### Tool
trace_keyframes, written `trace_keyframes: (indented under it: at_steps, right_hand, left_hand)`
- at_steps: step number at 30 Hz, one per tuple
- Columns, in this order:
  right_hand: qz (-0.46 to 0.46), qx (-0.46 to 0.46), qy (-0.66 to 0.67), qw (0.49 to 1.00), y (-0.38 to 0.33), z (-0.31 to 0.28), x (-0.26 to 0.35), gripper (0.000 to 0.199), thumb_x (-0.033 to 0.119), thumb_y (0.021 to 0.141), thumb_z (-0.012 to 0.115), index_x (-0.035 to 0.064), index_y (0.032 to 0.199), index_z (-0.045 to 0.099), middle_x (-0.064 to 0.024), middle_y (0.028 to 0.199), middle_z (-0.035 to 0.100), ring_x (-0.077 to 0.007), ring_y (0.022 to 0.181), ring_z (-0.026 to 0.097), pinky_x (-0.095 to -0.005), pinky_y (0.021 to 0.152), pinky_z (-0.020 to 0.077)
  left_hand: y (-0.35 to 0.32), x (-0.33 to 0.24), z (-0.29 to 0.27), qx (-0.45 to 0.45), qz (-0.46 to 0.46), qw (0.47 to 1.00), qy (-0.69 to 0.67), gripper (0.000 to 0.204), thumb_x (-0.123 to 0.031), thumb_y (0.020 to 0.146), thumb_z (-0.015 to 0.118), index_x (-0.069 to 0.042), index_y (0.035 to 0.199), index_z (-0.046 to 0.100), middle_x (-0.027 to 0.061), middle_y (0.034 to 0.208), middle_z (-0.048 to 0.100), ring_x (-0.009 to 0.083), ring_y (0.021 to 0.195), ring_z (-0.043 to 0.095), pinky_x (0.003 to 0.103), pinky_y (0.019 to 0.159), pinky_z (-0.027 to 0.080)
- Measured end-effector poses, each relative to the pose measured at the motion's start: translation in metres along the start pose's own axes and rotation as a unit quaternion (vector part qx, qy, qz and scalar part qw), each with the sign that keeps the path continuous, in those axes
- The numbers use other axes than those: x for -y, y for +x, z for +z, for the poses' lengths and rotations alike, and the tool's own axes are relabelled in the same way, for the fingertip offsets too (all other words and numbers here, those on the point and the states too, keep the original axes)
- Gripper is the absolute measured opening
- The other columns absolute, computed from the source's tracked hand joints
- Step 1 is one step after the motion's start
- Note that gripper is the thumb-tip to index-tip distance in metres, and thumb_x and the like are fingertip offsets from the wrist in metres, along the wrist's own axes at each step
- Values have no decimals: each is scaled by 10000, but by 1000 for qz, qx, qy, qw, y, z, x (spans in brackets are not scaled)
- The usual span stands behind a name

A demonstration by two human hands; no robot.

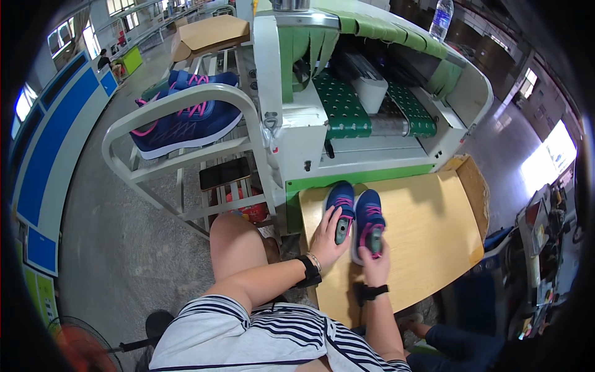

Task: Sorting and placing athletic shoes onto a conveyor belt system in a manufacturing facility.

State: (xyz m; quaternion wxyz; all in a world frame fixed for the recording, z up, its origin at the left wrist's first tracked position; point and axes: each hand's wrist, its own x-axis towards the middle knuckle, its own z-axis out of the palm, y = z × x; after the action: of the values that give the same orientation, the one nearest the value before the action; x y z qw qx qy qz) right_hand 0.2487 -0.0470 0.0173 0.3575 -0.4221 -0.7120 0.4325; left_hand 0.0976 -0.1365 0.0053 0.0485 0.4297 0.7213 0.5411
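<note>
A navy-blue fabric shoe with pink laces and a pale sole (pixel 340 197) is set on a pale wooden board (pixel 427 229), its toe pointed toward a white machine with a perforated green belt (pixel 345 113). Just to its right, a matching navy-and-pink shoe (pixel 369 203) is set the same way. In each heel opening a dark-green, hard-looking insert can be seen (probably a shoe last).

The heel end of the first shoe is clasped by the left hand (pixel 328 243), fingers closed along the collar; that of its mate is clasped by the right hand (pixel 376 265). Whether the inserts are also pinched cannot be told.

For good handling, both soles should be kept flat and the toes level. Pressure is best applied low at the heels, so that the collars are not creased, and the laces should be kept from being snagged by the fingers.
</note>
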Motion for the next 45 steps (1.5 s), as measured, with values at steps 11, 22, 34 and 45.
trace_keyframes:
  at_steps: [11, 22, 34, 45]
  right_hand:
    - [-16, 83, 47, 995, 11, 17, 13, 816, 83, 824, 725, -101, 1475, 268, -316, 1382, 480, -408, 1303, 489, -423, 1069, 411]
    - [-161, 324, -101, 927, -98, -14, 44, 866, 271, 825, 743, 10, 1514, 289, -308, 1505, 315, -487, 1406, 284, -553, 1137, 261]
    - [-178, 449, -309, 819, -119, -2, -24, 1003, 573, 840, 670, 107, 1576, 173, -300, 1609, 79, -539, 1470, 66, -671, 1137, 126]
    - [-158, 450, -310, 822, -120, -2, -18, 989, 583, 850, 655, 111, 1575, 176, -299, 1610, 75, -535, 1474, 51, -671, 1138, 120]
  left_hand:
    - [5, -14, 1, 17, -48, 997, 65, 846, -371, 857, 724, -90, 1515, 274, 245, 1522, 244, 466, 1381, 324, 490, 1141, 328]
    - [53, -70, -13, 96, 200, 975, 20, 694, -366, 956, 602, -67, 1516, 322, 262, 1576, 243, 399, 1459, 266, 553, 1188, 197]
    - [47, -44, 7, 226, 179, 925, 248, 690, -508, 975, 491, -92, 1509, 361, 224, 1465, 469, 309, 1309, 496, 533, 1155, 216]
    - [48, -46, 5, 230, 172, 929, 233, 672, -480, 971, 515, -79, 1492, 379, 218, 1459, 477, 297, 1289, 512, 533, 1159, 217]
